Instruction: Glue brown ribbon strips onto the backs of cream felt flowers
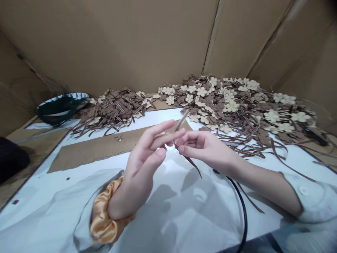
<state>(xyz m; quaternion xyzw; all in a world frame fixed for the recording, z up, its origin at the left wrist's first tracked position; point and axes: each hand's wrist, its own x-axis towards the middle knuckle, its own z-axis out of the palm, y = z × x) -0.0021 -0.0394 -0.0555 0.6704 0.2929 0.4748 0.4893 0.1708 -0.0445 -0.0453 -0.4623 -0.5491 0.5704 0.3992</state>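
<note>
My right hand [206, 146] is closed in a pinch on a thin brown strip with light stitching, like a ribbon [194, 166]. One end of the strip rises above the fingers and the other hangs below them. My left hand [142, 167], with an orange scrunchie [106, 214] at its wrist, faces it with fingers stretched and thumb apart. Its fingertips come close to the strip; whether they touch it I cannot tell. Something small and pale shows behind the left fingers, too hidden to name.
A large heap of brown and cream felt flowers [207, 96] with strips lies at the back right. A smaller heap [116, 107] is at the back left, beside a dark green bowl-like container [59, 114]. Flat cardboard [86, 154] lies on the white table; a black cable [243, 211] curves at right.
</note>
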